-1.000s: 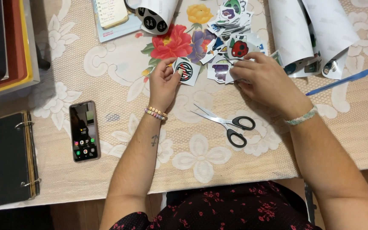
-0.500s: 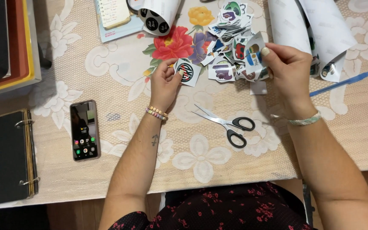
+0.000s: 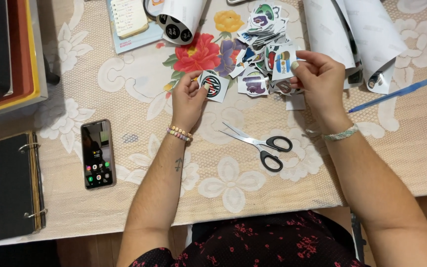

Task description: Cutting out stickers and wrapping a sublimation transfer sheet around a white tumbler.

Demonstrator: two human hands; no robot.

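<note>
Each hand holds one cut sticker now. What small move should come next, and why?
Probably lay the round sticker from the left hand on the table beside the pile. The right hand has lifted a blue one, and both hands are full, so neither can peel.

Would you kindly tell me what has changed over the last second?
The right hand rose from the sticker pile and now pinches a blue-and-white sticker. The left hand kept its round sticker. Scissors and phone stayed put.

Beaded bracelet (image 3: 179,133), woven wristband (image 3: 340,133), small forearm tattoo (image 3: 178,164), floral dark dress (image 3: 268,242).
</note>
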